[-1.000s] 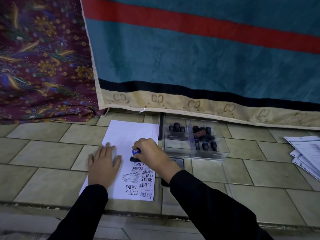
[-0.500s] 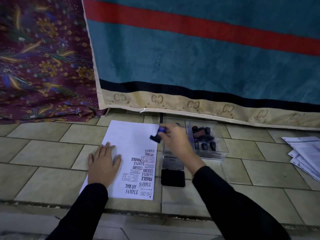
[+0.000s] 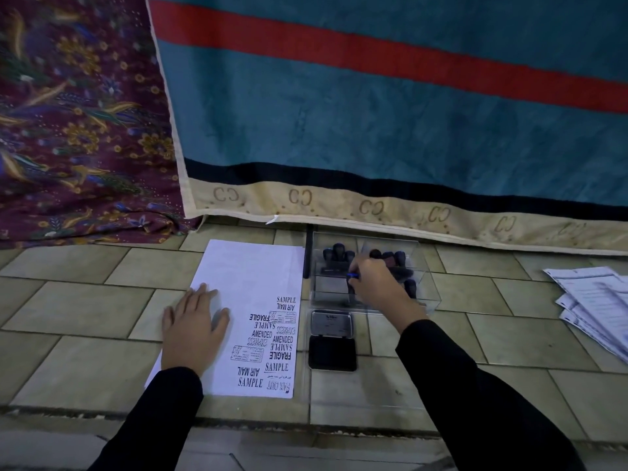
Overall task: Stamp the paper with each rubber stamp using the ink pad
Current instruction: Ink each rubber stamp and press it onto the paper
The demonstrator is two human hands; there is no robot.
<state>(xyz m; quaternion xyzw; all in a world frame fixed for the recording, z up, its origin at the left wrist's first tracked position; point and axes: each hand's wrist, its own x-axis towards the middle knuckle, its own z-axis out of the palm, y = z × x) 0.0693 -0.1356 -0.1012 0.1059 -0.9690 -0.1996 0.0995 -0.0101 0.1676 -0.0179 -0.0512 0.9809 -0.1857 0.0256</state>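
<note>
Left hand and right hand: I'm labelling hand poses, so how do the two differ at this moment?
The left hand lies flat with straight fingers; the right hand is curled, pinching a blue-topped stamp. The left hand rests on the paper; the right hand reaches into the clear box, among the other stamps. Both come out of black sleeves.

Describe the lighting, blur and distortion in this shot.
Head view: dim, cool light; prints on the paper read sharp; the right hand, gripping the stamp inside the clear box, is slightly soft; wide-angle lens bows the floor tiles near the edges.
</note>
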